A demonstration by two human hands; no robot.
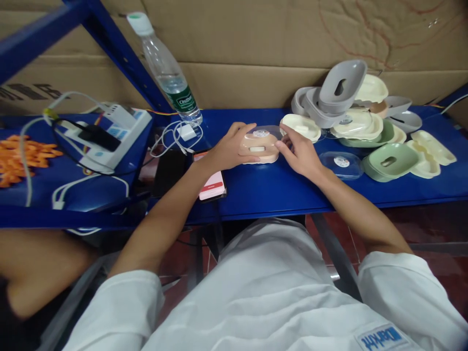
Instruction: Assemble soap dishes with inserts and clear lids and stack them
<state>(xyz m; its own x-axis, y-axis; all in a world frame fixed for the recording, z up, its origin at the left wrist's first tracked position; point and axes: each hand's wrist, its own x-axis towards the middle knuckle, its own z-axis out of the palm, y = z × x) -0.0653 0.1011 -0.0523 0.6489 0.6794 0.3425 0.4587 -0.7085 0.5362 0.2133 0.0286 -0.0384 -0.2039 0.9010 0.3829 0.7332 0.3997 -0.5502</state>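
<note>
A peach-coloured oval box (259,148) with a clear lid and a round sticker sits on the blue table in front of me. My left hand (234,145) grips its left end, thumb along the near side and fingers over the far side. At the right end, my right hand (299,148) has its thumb and forefinger against the lid, with the other fingers curled. Just right of that hand lies a loose clear lid (341,165) with a sticker. Behind it is a cream tray (300,127).
Grey trays (341,85), green trays (391,161) and cream pieces (433,151) are piled at the right. At the left stand a water bottle (170,78), a phone (212,187), a power strip (113,141) with cables, and orange parts (25,158). Cardboard (248,58) backs the blue table (256,195).
</note>
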